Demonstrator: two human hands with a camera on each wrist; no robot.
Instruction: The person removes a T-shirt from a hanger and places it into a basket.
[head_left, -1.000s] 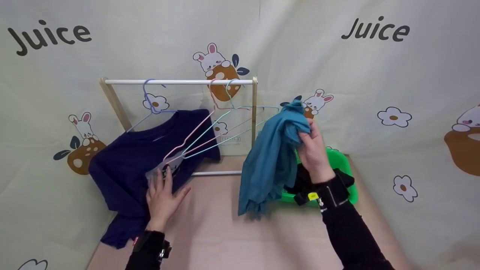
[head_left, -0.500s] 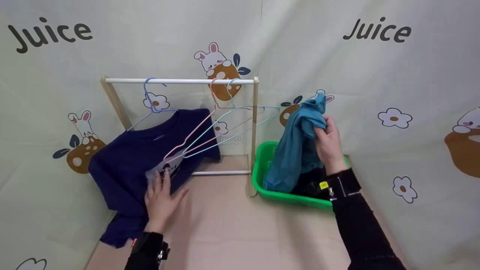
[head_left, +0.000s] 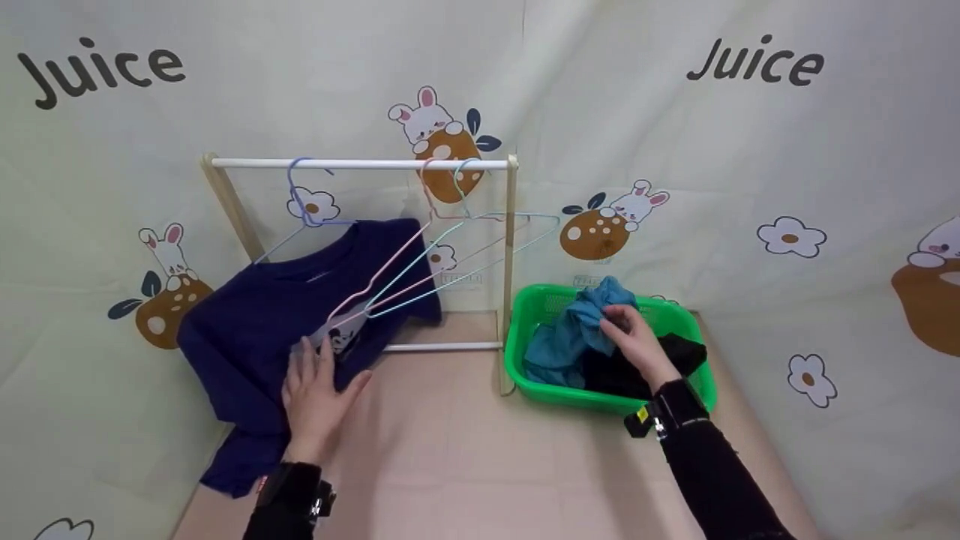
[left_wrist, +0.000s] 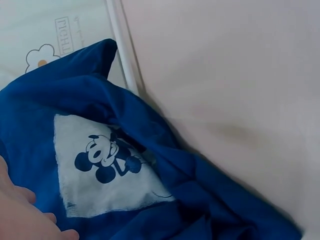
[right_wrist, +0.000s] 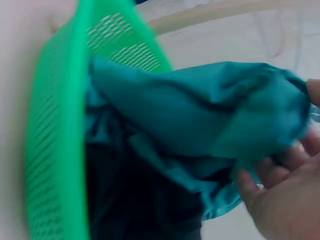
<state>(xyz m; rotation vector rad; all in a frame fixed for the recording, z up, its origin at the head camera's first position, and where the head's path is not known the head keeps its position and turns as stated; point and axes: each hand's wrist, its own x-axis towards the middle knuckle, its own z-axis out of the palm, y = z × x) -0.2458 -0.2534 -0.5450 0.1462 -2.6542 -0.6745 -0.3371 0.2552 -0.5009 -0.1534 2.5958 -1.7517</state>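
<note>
- Right hand [head_left: 637,341] is held over the basket, its fingers bent toward the thumb at the edge of the teal cloth [head_left: 551,356]; whether the cloth is pinched or merely touched cannot be told.
- The teal cloth is bunched in the left part of the basket, its crumpled top raised above the hand's fingertips.
- The left hand [head_left: 315,401] is laid with spread, fairly straight fingers against the navy shirt [head_left: 247,330], beside its pale mouse print; nothing is grasped by it.
- The navy shirt is hung on a blue hanger [head_left: 298,204] at the left of the rack's white crossbar [head_left: 360,163].
- A pink hanger [head_left: 397,256] and a mint hanger [head_left: 415,265] are hung side by side near the right post [head_left: 509,255], their near ends overlapping the shirt in the head view.
- The basket's left rim is set just beside that post; the two forearms are separated by a wide stretch of pinkish tabletop [head_left: 465,450].
- The table is backed by a pale curtain [head_left: 720,150], printed with rabbits, flowers and "Juice".
- In the green basket [head_left: 585,397], whose walls are slotted, black fabric [head_left: 619,375] is heaped beside the teal cloth.
</note>
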